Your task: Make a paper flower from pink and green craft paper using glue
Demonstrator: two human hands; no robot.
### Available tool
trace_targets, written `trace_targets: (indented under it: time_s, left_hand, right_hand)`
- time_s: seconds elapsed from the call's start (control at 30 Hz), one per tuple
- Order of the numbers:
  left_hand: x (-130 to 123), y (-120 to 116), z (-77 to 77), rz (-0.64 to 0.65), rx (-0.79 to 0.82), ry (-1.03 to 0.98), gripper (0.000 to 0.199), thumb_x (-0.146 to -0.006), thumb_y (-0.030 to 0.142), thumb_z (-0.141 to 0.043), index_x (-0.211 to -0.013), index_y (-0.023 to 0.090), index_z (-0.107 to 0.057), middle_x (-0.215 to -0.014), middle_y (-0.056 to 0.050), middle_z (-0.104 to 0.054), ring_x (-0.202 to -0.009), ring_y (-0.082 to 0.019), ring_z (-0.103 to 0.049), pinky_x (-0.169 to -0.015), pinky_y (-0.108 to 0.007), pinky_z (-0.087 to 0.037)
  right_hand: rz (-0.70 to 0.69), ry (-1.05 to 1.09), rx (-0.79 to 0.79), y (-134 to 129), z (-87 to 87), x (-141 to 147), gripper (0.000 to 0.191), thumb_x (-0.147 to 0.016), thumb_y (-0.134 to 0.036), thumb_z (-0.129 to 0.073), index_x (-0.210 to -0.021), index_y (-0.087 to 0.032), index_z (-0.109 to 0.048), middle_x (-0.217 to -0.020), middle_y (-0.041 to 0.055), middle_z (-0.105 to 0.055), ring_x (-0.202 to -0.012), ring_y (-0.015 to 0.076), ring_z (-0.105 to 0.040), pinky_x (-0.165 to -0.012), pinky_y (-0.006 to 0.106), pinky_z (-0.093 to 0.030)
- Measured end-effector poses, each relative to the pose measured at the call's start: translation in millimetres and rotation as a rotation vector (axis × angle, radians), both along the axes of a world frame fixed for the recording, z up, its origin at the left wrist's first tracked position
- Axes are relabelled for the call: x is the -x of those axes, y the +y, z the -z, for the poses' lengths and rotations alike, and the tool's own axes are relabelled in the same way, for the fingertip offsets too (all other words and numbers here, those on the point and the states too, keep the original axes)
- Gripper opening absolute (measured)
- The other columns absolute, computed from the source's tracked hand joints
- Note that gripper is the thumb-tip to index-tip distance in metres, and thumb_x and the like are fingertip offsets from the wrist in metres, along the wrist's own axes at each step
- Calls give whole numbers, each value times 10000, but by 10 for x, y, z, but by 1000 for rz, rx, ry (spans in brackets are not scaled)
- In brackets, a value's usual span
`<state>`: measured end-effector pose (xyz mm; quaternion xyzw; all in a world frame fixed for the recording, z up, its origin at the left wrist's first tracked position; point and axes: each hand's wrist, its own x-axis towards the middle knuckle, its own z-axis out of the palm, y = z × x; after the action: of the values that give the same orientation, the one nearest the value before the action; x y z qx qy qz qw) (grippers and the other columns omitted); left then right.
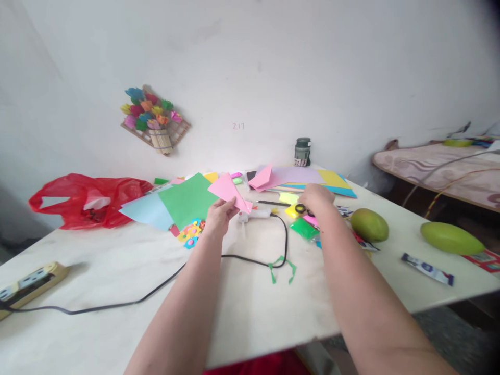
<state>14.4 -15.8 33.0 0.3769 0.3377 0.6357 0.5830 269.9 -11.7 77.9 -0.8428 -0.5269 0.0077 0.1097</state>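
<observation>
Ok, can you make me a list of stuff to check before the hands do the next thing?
1. Left hand has hold of the pink paper: ok.
2. Right hand has a good grip on something: cannot tell, its fingertips are hidden.
3. Cord is free of scraps: not ok, green scraps lie at its bend.
4. Glue gun is cool: cannot tell, heat doesn't show.
5. Green sheet is on the table: ok.

Pink paper (225, 186) pinched in the left hand (220, 216)

Just left of that grip I see a green sheet (187, 200); just right, a corded glue gun (258, 213); farther right, the right hand (317, 198), just beyond a green packet (303, 229).
</observation>
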Motion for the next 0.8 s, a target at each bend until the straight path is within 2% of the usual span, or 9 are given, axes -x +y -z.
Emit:
trace_targets:
  time_s: [0.17,0.27,0.47,0.63,0.73,0.8]
  left_hand:
    - [-50,-42,-15,14,5,-5,212,-561,182,-745,-697,118,-595,-604,-1,-608,-532,-79,-565,-591,-210,-490]
    - [-55,-55,-21,15,20,-20,188,-592,160,-716,-733,113,-602,-650,-18,-630,-542,-83,-575,-588,-215,-495]
    - [-29,-40,0,9,19,-66,165,-622,136,-683,-763,113,-599,-690,-31,-646,-588,-100,-606,-615,-232,-512]
    - [-15,-23,13,-1,18,-127,175,-621,109,-681,-775,115,-600,-722,-30,-654,-617,-97,-615,-645,-226,-516]
    - [-14,-12,14,-3,19,-148,176,-625,103,-683,-783,111,-607,-726,-31,-656,-619,-93,-614,-653,-226,-516]
    - [-14,-7,17,-3,19,-155,172,-628,103,-684,-784,109,-609,-733,-35,-657,-623,-95,-615,-657,-229,-517]
  right_hand:
    - [-14,56,226,9,17,-130,286,-587,-324,-693,-834,-182,-675,-766,95,-665,-802,230,-627,-637,305,-464]
    - [-54,61,233,21,64,-107,241,-573,-308,-684,-779,-184,-673,-744,94,-665,-770,227,-627,-617,307,-459]
    - [-39,44,64,19,126,-95,243,-559,-185,-627,-797,-166,-674,-805,136,-667,-814,248,-620,-598,305,-447]
    - [-6,105,-71,-39,7,-147,249,-576,-179,-607,-818,-166,-669,-804,133,-662,-815,261,-617,-620,323,-446]
    - [37,156,-317,-79,-80,-121,304,-614,-187,-588,-912,-172,-645,-899,132,-654,-886,275,-599,-675,345,-445]
    - [23,307,-536,-92,-115,-44,346,-641,-191,-578,-984,-176,-616,-927,116,-650,-902,249,-594,-688,319,-444]
